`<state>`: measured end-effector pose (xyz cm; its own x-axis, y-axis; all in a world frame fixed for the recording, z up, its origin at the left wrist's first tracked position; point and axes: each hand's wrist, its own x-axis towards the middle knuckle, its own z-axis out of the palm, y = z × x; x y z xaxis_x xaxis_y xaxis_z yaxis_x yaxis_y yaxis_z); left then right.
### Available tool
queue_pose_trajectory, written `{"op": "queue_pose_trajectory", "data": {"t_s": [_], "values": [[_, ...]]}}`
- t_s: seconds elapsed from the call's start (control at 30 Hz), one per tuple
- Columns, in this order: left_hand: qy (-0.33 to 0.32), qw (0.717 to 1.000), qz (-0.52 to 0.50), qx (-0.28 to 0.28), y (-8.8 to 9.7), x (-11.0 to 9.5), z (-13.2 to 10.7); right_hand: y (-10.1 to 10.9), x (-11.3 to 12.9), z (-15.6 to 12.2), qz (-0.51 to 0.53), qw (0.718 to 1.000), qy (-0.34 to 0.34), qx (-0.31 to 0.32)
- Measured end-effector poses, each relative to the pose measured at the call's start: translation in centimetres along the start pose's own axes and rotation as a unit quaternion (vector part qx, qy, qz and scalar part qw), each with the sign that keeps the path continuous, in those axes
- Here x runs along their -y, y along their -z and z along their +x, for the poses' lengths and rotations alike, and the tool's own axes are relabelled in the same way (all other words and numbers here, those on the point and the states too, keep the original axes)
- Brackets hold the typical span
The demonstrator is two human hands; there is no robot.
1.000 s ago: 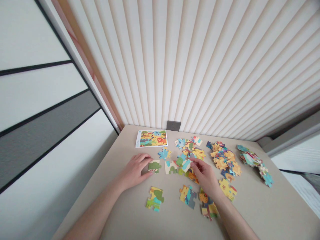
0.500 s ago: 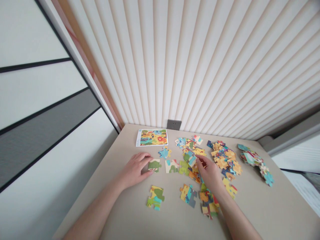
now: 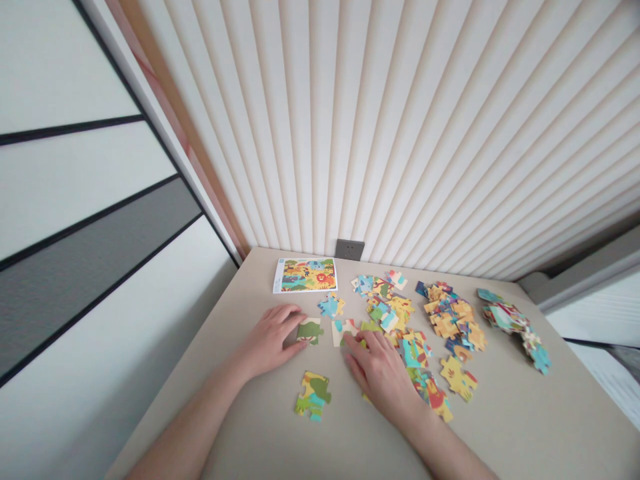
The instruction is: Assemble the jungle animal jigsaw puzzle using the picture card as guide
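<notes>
My left hand (image 3: 274,340) lies on the table with its thumb and forefinger at the upper and lower left edges of a puzzle piece (image 3: 310,332) with a green tree, holding it flat. Just to the right, across a small gap, is another puzzle piece (image 3: 340,330) in cream, red and green. The bent fingers of my right hand (image 3: 379,370) are on this piece's right part, the thumb below it; the hand partly hides it. A joined pair of green and yellow pieces (image 3: 313,395) lies nearer me. Blue pieces (image 3: 331,305) lie beyond the tree piece.
A picture card (image 3: 306,275) with animals lies at the back left of the table (image 3: 280,440). Several loose pieces (image 3: 390,313) spread beyond and beside my right hand. Farther right are an orange-backed heap (image 3: 453,317) and another pile (image 3: 515,323). A dark socket (image 3: 350,249) sits on the ribbed wall.
My right hand has moved left from the loose pieces to the cream and red piece, leaving a light blue piece on the heap. My left hand has stayed in place.
</notes>
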<state>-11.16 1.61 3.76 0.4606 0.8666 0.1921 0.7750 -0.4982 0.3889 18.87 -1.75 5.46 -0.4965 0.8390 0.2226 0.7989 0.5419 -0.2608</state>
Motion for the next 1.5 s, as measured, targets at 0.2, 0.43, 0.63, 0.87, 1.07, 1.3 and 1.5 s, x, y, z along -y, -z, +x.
{"op": "queue_pose_trajectory", "data": {"t_s": [0.2,0.43,0.63,0.87,1.07,1.3,1.5], "values": [[0.004,1.000,0.007,0.010,-0.1,-0.1,0.1,-0.8,0.4,-0.1,-0.009,0.999,0.029,0.022],[0.000,1.000,0.006,0.011,-0.1,0.0,0.0,-0.9,-0.5,-0.1,0.007,1.000,0.022,-0.001],[0.002,1.000,0.004,0.003,-0.1,0.0,0.0,-0.6,-0.9,-0.1,0.010,1.000,0.011,-0.012],[0.005,1.000,0.013,0.000,-0.3,-0.1,0.1,-0.2,-1.3,0.1,0.043,0.999,0.026,-0.008],[-0.002,1.000,0.016,-0.021,-0.8,0.2,0.1,0.4,-2.5,0.0,0.023,0.999,0.018,-0.032],[-0.005,0.999,0.026,-0.032,-0.5,-0.1,0.2,2.2,-5.8,-0.4,0.004,0.998,-0.034,-0.052],[-0.032,0.998,0.021,-0.053,-0.1,-1.7,0.4,2.5,-6.0,-0.5,0.008,0.999,-0.044,-0.032]]}}
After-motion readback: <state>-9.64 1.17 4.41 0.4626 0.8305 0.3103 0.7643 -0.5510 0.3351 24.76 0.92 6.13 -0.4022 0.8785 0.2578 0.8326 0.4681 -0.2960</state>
